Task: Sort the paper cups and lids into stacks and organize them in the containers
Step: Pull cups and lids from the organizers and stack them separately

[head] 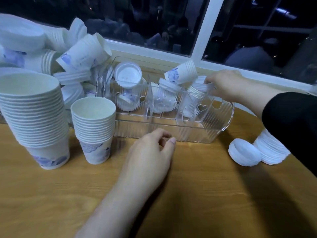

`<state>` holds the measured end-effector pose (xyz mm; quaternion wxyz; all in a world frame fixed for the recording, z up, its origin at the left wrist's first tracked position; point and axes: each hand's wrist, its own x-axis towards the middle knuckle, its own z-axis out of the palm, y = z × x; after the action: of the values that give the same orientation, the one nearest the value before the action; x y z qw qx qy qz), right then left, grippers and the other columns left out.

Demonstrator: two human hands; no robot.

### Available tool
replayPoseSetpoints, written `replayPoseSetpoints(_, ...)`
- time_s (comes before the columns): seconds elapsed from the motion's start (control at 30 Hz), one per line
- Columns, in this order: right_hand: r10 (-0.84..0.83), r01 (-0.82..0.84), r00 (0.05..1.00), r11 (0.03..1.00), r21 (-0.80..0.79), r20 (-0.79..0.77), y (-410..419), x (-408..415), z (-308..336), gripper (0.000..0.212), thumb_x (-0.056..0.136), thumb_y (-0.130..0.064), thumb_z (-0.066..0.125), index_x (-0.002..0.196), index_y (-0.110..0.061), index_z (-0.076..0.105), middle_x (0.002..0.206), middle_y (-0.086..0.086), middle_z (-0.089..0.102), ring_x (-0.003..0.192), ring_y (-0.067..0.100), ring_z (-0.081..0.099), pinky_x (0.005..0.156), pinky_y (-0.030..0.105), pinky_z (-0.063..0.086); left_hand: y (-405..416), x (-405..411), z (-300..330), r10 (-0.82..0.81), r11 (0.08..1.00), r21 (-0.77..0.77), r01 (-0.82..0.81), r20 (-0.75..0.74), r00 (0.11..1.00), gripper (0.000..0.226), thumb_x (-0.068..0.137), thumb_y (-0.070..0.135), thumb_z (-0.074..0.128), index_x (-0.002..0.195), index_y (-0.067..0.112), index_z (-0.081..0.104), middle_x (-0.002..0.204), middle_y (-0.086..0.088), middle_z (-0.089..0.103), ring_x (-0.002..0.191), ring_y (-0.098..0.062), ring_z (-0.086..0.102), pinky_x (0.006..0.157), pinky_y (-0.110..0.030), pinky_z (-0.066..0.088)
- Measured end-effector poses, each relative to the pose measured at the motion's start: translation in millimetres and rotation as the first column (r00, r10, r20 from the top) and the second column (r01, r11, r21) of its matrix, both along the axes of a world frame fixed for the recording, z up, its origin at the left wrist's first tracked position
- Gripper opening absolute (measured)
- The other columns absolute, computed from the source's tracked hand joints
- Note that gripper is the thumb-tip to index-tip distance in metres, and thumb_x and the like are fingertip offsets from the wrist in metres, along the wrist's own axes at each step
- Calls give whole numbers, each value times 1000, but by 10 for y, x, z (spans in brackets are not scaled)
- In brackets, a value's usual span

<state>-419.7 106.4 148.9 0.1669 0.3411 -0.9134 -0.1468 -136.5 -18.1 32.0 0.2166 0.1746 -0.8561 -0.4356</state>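
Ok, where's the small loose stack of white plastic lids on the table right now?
In the head view, the small stack of white plastic lids lies on the wooden table at the right, beside the larger white lid stack, right of the clear ribbed plastic container.

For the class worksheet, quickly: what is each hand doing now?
Left hand: holding nothing, fingers loosely curled beside the clear ribbed plastic container.
Right hand: pinching a white paper cup stack.

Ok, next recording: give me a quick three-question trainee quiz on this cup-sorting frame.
1. True or false: the left hand grips a cup.
2. What does the right hand pinch? A) stack of lids in the clear container B) loose lid on the table
3. How many upright cup stacks stand on the table left of the container?

Key: 1 false; 2 A; 3 two: tall stack, short stack.
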Motion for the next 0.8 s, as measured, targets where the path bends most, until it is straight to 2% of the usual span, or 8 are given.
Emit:
replayPoseSetpoints(0.1, 37, -34, 995, 999, 32, -97, -59, 9, -6, 7, 92, -31, 60, 97, -26, 60, 102, -1, 65, 101, 30, 57, 91, 42, 33, 6, 3, -1, 7, 1000, 28, -6, -22, 1000, 15, 95, 41, 58, 102, 33, 68, 91, 18, 70, 95, -10, 64, 85, -30, 50)
replayPoseSetpoints(0.17, 60, -58, 990, 998, 17, -129, -59, 15, 19, 5, 91, -26, 56, 88, -24, 58, 93, -1, 61, 90, 28, 54, 84, 40, 31, 9, 5, -4, 5, 1000, 22, -4, -18, 1000, 16, 95, 42, 58, 103, 33, 68, 91, 17, 71, 94, -10, 64, 84, -30, 50)
replayPoseSetpoints(0.27, 85, -90, 990, 995, -38, -116, -23, 60, 98, 7, 89, -19, 55, 91, -20, 61, 95, 3, 60, 89, 30, 53, 84, 42, 35, 20, 1, -6, 0, 1000, 16, 0, -24, 1000, 15, 95, 41, 58, 102, 33, 68, 89, 17, 70, 93, -9, 63, 83, -29, 49)
replayPoseSetpoints(0.4, 57, -56, 998, 988, -142, 6, 63, 265, 256, 22, 87, -29, 64, 102, -13, 64, 108, 8, 59, 96, 32, 55, 83, 44, 48, 31, 3, 1, -2, 1000, 8, 2, -19, 1000, 13, 95, 40, 58, 102, 33, 68, 87, 18, 69, 93, -11, 63, 82, -28, 47)
replayPoseSetpoints(0.5, 31, -20, 999, 974, -225, 43, 191, 539, 346, 30, 88, -30, 65, 110, -10, 63, 114, 12, 62, 103, 34, 56, 88, 48, 50, 33, 7, -3, 1, 1000, 5, -1, -20, 1000, 14, 95, 39, 59, 102, 32, 69, 92, 16, 72, 97, -14, 64, 87, -32, 50)
replayPoseSetpoints(0.57, 47, -27, 998, 934, -355, 46, 324, 774, 387, 28, 89, -30, 63, 110, -13, 62, 113, 10, 65, 104, 33, 58, 86, 46, 51, 41, 15, -10, 3, 1000, 7, -3, -22, 1000, 14, 95, 38, 60, 102, 31, 70, 95, 13, 73, 99, -17, 65, 89, -35, 51)
replayPoseSetpoints(0.7, 86, -45, 996, 786, -616, 37, 769, 1349, 335, 15, 87, -28, 65, 96, -18, 59, 90, 3, 66, 87, 25, 61, 75, 42, 50, 56, 25, -21, 3, 1000, -22, -4, -15, 1000, 14, 96, 36, 60, 102, 30, 71, 94, 13, 72, 98, -18, 64, 87, -33, 49)
replayPoseSetpoints(0.8, 113, -35, 992, 694, -719, 60, 1183, 1703, 36, 14, 89, -24, 66, 100, -24, 59, 90, -9, 67, 90, 15, 63, 78, 36, 48, 103, 11, -38, -2, 996, -84, 3, 16, 1000, 15, 96, 37, 59, 104, 30, 70, 92, 13, 70, 97, -20, 64, 85, -33, 49)
